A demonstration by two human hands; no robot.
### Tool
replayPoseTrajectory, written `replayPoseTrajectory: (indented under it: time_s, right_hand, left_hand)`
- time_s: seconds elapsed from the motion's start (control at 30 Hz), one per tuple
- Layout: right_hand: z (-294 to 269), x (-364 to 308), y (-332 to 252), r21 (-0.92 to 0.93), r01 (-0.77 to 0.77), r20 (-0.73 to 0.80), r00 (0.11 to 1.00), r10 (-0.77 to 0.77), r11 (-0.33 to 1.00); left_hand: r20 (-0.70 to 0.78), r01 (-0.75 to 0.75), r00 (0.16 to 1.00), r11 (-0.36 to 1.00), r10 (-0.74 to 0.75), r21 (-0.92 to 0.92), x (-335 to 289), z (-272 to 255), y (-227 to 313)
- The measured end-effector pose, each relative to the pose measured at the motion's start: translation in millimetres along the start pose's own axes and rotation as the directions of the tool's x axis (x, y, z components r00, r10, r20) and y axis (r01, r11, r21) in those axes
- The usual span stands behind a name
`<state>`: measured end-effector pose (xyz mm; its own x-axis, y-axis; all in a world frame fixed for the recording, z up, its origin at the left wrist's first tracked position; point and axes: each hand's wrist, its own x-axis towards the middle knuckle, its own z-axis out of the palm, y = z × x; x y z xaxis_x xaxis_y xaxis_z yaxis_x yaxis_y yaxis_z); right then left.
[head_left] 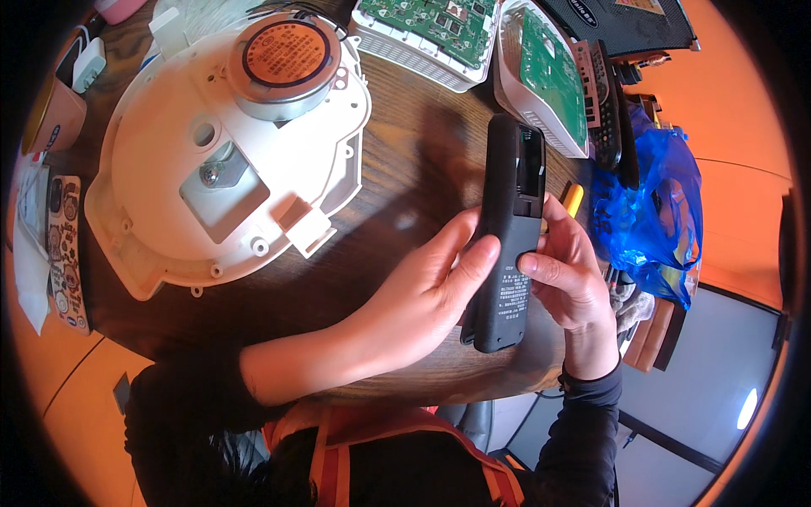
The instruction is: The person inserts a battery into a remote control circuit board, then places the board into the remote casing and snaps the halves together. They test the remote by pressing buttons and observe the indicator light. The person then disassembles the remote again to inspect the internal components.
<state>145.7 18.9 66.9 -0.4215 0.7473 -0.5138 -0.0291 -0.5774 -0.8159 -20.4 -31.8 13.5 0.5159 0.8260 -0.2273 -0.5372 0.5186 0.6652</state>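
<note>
Between my two hands, upright above the table's near edge, is a long black handheld device (512,228) that looks like a remote control. Its upper end has an uncovered recess like a battery compartment, and small pale print covers the lower half. My left hand (418,300) is closed on its left edge, with the thumb along the side. From the right, my right hand (574,283) grips it too, its thumb pressed on the printed face and the fingers partly hidden behind. A yellow-handled thing (574,200) lies just beyond the right fingers.
A large white plastic housing with a round metal motor (283,68) fills the table's left side. Green circuit boards (431,29) in white cases stand at the back, beside several remotes (602,110). A blue plastic bag (655,211) is at right, a cup (59,114) far left.
</note>
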Motion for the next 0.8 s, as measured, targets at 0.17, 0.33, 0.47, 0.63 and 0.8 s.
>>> replayPoseTrajectory:
  time_s: [0.17, 0.33, 0.47, 0.63, 0.8]
  right_hand:
    - [2, -1, 0, 0.002, 0.021, 0.008, 1.0, -0.021, 1.0]
    - [-1, -5, 0, -0.048, 0.003, -0.015, 1.0, -0.003, 0.999]
    - [-2, -5, 3, -0.048, 0.01, -0.017, 1.0, -0.011, 0.999]
    - [-3, -3, 7, -0.03, 0.009, 0.0, 1.0, -0.009, 0.999]
    - [-1, -2, 9, -0.011, 0.024, 0.006, 1.0, -0.023, 1.0]
  left_hand:
    - [0.054, -0.112, 0.992, 0.994, 0.112, 0.009, 1, -1, -5]
    - [0.034, -0.151, 0.988, 0.988, 0.152, -0.026, 5, 1, -8]
    - [0.024, -0.158, 0.987, 0.987, 0.158, 0.026, 2, 2, -7]
    - [0.045, -0.184, 0.982, 0.982, 0.182, 0.037, 1, 0, -8]
    - [-0.001, -0.242, 0.97, 0.965, 0.243, 0.101, 3, -1, -12]
